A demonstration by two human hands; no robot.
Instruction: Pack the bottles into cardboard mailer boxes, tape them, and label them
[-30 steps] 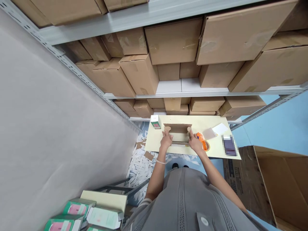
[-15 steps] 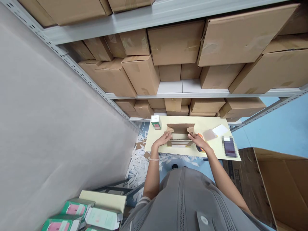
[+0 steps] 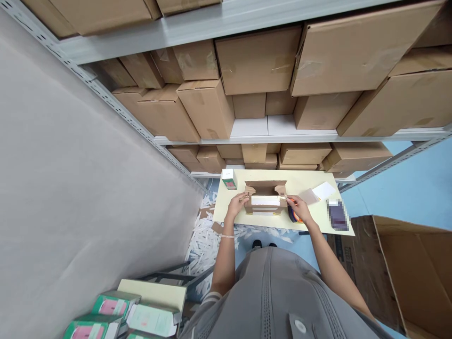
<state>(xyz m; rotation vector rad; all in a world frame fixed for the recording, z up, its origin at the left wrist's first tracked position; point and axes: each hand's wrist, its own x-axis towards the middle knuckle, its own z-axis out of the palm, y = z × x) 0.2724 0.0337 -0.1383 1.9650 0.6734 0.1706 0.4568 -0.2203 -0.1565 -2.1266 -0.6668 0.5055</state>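
Note:
A small open cardboard box (image 3: 256, 209) stands on the pale yellow table in front of me. Its far flap rises at the back, and folded corner tabs show at both sides. The near flap (image 3: 265, 201) is lifted and bears a pale strip. My left hand (image 3: 238, 205) pinches that flap's left end with closed fingers. At the opposite end, my right hand (image 3: 298, 207) pinches the same flap. Under the right hand lies an orange and blue ring-shaped item (image 3: 293, 215), partly covered by it.
A green and white carton (image 3: 229, 180) stands at the table's (image 3: 226, 212) back left. White papers (image 3: 323, 191) and a blurred dark item (image 3: 338, 215) lie on the right. Shelves of cardboard boxes rise ahead. A large open carton (image 3: 363, 263) stands right; green packages (image 3: 113, 305) sit lower left.
The box's near flap has come up, showing its pale strip. Both hands have moved outward to the flap's ends, the right hand uncovering more of the ring-shaped item.

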